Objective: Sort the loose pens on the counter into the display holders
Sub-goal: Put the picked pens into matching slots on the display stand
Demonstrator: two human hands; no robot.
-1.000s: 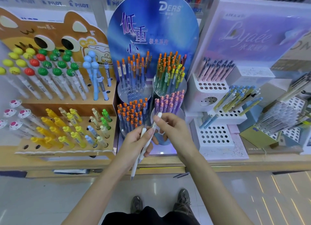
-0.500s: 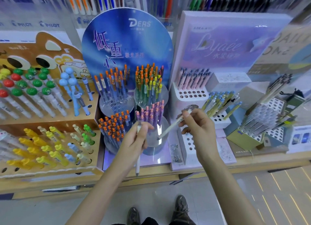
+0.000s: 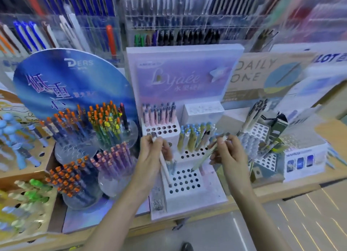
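Stationery-shop tabletop, white tiered holder (image 3: 191,203) near its front edge. Left grip (image 3: 152,157) pinches a pink pen (image 3: 165,170), right grip (image 3: 229,153) a green pen (image 3: 202,158) (both blurred). Each slants tip-down toward the lowest tier's holes, and the pink tip seems nearer.

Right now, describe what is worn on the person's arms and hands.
Nothing worn shows: left hand and right hand ungloved, left forearm and right forearm bare to the frame's edge, no sleeves, watch or bracelet. Blur could hide a thin ring.

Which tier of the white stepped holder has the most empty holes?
The lowest front tier: nearly all its holes stand empty, while the middle tier and top tier each hold rows of pens.
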